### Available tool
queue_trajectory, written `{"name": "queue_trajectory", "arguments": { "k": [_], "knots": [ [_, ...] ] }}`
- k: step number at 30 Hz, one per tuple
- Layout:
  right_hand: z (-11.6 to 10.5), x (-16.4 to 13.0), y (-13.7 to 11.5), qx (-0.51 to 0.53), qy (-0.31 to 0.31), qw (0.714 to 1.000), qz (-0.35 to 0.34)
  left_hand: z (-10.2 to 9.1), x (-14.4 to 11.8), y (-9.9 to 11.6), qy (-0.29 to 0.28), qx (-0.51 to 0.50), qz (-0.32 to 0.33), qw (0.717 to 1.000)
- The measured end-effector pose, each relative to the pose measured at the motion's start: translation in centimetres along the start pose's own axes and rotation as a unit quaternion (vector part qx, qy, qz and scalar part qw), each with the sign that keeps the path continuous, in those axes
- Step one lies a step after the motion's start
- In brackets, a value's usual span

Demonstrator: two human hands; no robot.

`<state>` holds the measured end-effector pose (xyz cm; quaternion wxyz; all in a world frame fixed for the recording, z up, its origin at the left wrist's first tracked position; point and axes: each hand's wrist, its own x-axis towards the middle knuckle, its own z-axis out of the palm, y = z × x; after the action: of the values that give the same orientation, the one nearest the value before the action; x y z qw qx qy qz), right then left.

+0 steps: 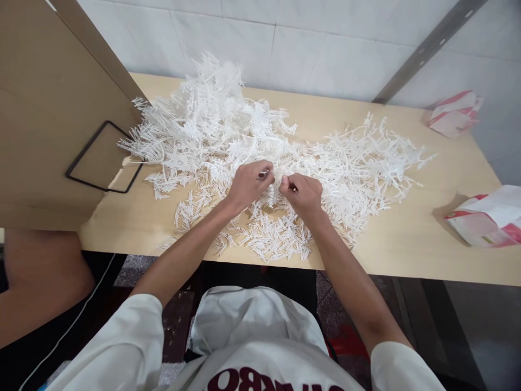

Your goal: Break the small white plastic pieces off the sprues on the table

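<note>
Thin white branched plastic pieces (211, 119) are heaped over the middle of the table. Just above the near part of this heap, my left hand (253, 183) is closed in a pinch, and a bit of a white plastic piece (264, 174) shows between its fingers. My right hand (303, 194) is curled shut close beside it, thumb toward the left hand. A tiny white tip shows inside its fingers; most of what it holds is hidden. Short loose white pieces (277, 236) lie below both hands near the table's front edge. A longer-stranded pile (374, 157) spreads to the right.
A tall brown cardboard panel (49, 119) with a black wire frame (73, 157) stands at the left. Two pink-and-white paper packets (456, 114) sit on the table (407, 239) at the right. A tiled wall (317, 49) runs behind. Another person's limb (44, 271) shows lower left.
</note>
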<state>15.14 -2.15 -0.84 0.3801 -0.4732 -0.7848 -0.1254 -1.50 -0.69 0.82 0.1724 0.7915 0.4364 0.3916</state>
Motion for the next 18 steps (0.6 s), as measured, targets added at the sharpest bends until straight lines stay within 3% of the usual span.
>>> {"name": "queue_trajectory", "arguments": {
  "k": [7,13,18],
  "knots": [
    [-0.9,0.7,-1.0,0.147,-0.022,0.978,0.147,-0.1,0.6,-0.2,0.035,-0.116,-0.036,0.992],
    [-1.3,1.5,-0.6,0.204,-0.037,0.971,0.118,0.0,0.4,-0.2,0.019,-0.130,-0.035,0.991],
    [-1.0,1.3,-0.4,0.181,-0.042,0.980,0.077,0.2,0.4,-0.4,0.005,-0.112,-0.013,0.994]
  ]
}}
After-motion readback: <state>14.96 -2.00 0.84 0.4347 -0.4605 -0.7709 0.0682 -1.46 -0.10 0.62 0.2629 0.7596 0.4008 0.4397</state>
